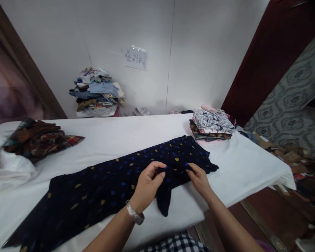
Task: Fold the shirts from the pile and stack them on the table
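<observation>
**Both hands pinch a dotted navy garment on the white counter**

A dark navy garment [105, 185] lies spread across the white counter [136, 136], running from about 8 o'clock in the view up toward 2 o'clock. Its cloth is scattered with small blue and mustard-yellow dots, and it looks thin and soft, with loose folds along the near edge. One flap hangs down over the counter's front edge between the two forearms.

The left hand [147, 185], with a silver band at the wrist, has its grip clenched on a fold of the garment, thumb and fingertips pinching cloth. The right hand [199, 179], just at 3 o'clock of it, pinches the same edge of cloth, fingers pressed flat on the fabric.

At 1 o'clock of the hands a stack of folded printed clothes [212, 126] sits near the counter's far right end. At 10 o'clock a crumpled plaid garment [39, 138] rests on the counter. A heap of clothes [97, 92] stands against the wall behind.
</observation>
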{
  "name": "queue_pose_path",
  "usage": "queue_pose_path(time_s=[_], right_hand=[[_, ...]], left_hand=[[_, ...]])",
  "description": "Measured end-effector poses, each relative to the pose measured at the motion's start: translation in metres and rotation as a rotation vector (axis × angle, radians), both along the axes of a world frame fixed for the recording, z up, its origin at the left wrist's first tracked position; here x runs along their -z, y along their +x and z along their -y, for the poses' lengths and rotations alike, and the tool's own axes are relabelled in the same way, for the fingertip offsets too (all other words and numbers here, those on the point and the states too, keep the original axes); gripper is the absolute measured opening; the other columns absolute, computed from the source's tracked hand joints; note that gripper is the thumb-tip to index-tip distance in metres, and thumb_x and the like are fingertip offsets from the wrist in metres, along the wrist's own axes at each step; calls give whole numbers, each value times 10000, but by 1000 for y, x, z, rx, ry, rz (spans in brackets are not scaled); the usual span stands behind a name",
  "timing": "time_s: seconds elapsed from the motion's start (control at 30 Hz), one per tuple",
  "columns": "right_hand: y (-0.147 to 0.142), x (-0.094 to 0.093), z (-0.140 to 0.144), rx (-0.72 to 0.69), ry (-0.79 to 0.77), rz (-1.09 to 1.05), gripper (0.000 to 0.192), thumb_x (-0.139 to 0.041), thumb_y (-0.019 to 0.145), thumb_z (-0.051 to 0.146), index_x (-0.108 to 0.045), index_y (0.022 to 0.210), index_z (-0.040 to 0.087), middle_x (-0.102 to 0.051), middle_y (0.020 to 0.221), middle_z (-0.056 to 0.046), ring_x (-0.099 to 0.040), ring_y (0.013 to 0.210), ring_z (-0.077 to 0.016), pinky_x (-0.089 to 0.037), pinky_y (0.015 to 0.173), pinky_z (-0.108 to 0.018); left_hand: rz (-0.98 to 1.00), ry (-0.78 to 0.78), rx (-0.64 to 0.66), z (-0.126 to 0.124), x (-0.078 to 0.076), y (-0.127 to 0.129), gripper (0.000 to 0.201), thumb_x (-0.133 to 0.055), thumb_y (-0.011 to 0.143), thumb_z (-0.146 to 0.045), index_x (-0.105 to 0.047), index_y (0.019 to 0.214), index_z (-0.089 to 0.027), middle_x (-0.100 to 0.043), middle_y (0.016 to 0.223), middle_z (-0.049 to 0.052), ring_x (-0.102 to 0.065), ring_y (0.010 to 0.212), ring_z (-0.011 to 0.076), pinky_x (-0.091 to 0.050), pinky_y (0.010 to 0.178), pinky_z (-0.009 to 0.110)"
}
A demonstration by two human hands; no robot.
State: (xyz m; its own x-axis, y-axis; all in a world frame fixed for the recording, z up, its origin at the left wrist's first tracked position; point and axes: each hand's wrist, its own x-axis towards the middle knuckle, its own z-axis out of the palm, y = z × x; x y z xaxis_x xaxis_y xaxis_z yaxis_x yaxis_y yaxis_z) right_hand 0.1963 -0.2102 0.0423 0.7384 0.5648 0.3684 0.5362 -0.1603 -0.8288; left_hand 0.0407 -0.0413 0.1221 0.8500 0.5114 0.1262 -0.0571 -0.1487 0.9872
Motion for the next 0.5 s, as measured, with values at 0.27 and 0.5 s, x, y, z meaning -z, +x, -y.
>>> queue_pose_path(time_s=[0.27,0.5], right_hand=[[-3,-4,-12,30,72,142,367,-513,875,276,-585,1234,241,-591,1265,-88,-533,1188,-231,-455,997,-419],[-9,14,-13,-98,-174,224,314,-532,859,269,-649,1149,238,-649,1186,-81,-580,1134,-230,-461,1000,-434]], left_hand=[[-43,-45,-203,-57,9,-31,324,-601,724,-301,-603,1032,-200,-658,953,35,-626,871,181,-489,789,319],[-82,1057,-341,-75,18,-65,275,-478,849,-236,-651,1063,-244,-654,1016,53,-622,922,194,-508,796,322]])
